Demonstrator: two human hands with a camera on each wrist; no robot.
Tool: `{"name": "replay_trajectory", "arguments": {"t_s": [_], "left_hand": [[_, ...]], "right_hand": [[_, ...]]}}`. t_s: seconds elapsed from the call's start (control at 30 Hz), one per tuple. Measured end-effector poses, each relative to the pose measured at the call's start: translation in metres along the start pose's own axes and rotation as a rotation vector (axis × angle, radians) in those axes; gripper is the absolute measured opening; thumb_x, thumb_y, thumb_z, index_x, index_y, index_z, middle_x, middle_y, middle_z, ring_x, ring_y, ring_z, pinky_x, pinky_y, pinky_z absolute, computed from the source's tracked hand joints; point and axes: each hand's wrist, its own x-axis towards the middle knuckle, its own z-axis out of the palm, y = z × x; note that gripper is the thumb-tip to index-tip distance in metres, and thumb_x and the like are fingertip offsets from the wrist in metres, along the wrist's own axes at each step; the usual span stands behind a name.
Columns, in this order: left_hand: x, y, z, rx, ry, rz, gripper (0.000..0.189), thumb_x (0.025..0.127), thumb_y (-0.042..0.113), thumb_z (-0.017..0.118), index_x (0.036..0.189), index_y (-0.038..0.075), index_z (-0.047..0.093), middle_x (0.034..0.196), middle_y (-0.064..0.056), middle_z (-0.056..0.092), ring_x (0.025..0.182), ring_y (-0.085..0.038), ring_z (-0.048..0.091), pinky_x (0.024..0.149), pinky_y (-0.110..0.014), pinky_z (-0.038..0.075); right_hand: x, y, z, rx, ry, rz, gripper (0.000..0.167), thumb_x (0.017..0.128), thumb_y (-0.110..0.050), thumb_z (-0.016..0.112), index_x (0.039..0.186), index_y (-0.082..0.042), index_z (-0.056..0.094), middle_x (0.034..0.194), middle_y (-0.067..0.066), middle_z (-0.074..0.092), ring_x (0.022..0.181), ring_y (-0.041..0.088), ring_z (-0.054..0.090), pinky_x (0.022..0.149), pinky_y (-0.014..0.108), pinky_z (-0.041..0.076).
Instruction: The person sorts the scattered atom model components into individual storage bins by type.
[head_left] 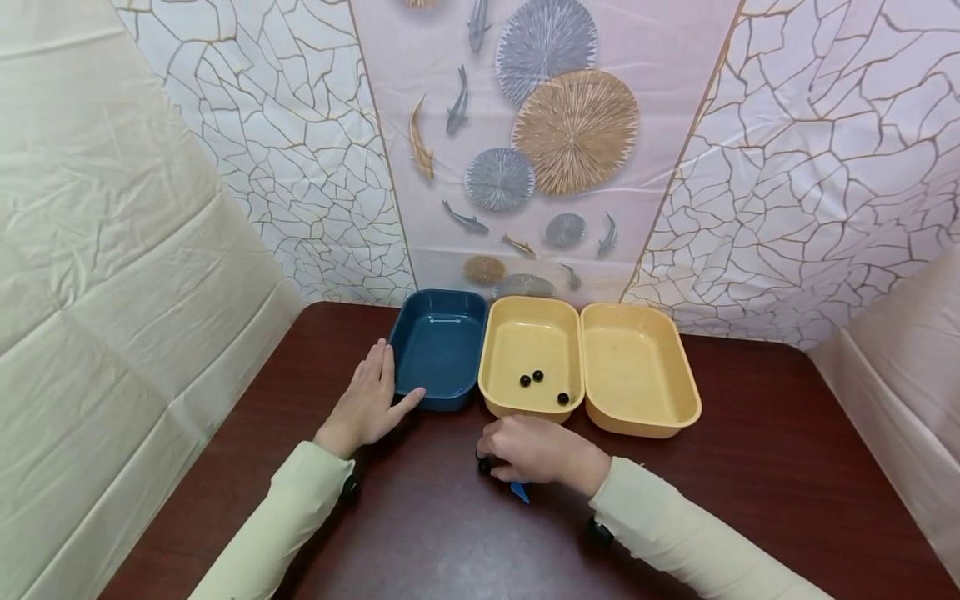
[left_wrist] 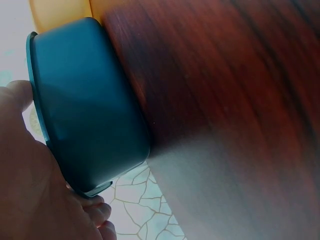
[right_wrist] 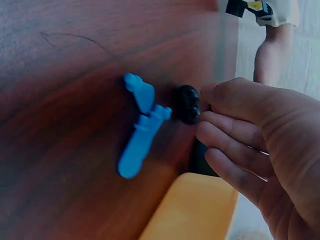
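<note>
Left hand (head_left: 367, 404), fingers straight, against blue tray (head_left: 441, 358) | loose black balls (right_wrist: 188, 105), tabletop (head_left: 450, 533), at part-curled right hand (head_left: 540, 452), grip cannot be told | blue pieces (right_wrist: 136, 150), beside balls | yellow tray (head_left: 528, 343), three black balls (head_left: 537, 376) inside | second yellow tray (head_left: 637, 375), alongside

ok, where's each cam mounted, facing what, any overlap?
Head: on the head, facing forward-down at the table; both arms show.
Left wrist: on that wrist, facing the outside of the dark-blue tray; left fingers show.
Right wrist: on that wrist, facing black balls and blue pieces; right fingers and left arm show.
Shared: head and left wrist both see that tray.
</note>
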Motion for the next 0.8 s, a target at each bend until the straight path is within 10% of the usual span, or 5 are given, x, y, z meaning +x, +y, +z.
{"name": "replay_trajectory", "arguments": {"t_s": [0.8], "left_hand": [[0.0,0.001,-0.001,0.003,-0.012,-0.011,0.1,0.104,0.058,0.051,0.165,-0.011,0.01,0.176,-0.028,0.007,0.164,-0.047,0.013,0.132,-0.061,0.018]], "right_hand": [[0.0,-0.006,0.005,0.043,-0.052,0.045,0.01,0.091,-0.019,0.083,0.098,-0.016,0.076,0.094,-0.004,0.072,0.084,0.003,0.067,0.071,0.014,0.054]]}}
